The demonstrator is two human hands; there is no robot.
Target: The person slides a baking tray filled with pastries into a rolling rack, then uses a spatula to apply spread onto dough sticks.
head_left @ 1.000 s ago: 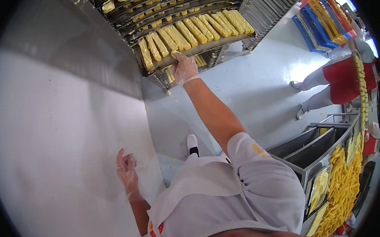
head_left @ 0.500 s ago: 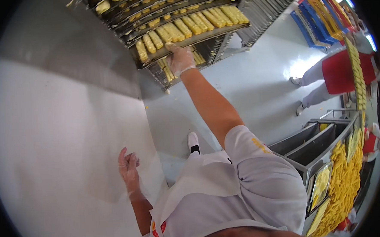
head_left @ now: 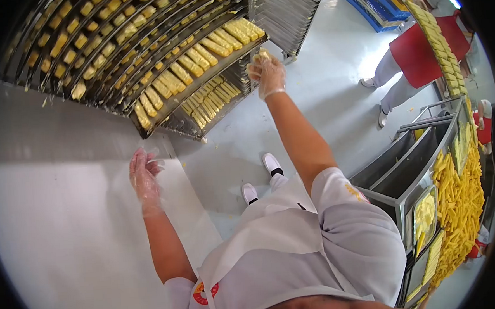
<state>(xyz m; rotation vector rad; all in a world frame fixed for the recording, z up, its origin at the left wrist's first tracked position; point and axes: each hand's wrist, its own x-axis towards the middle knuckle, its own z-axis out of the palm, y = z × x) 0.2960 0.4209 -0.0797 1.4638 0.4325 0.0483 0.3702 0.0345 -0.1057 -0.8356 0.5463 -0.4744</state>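
Off the front of the tray [head_left: 184, 94] since half a second ago with the right hand [head_left: 268, 78], and out just beside its right end! Up with the left hand [head_left: 146, 179] as well, from well apart to near the tray's left corner. Into view with far more of the rack [head_left: 252, 9] at far left, and with two shoes [head_left: 249, 193] where only one showed before.

Now for the grip: gloved and partly curled on the right, with a pale yellow patch at the fingertips, impossible to tell whether held or merely smeared on. Gloved and loosely half-curled on the left, thumb apart, nothing visible in the fingers, raised before the pale panel [head_left: 67, 236].

Back to the tray: still jutting from the rack, slanting from near left to far right, lined side by side with yellow sticks [head_left: 181, 74]. Stocked with more of them just below, on a lower tray [head_left: 223, 112].

Over to the right: past a worker [head_left: 429, 52] in red, well apart; far, to blue crates [head_left: 371, 5]; nearer, to steel bins [head_left: 394, 172] beside a yellow heap [head_left: 460, 199].
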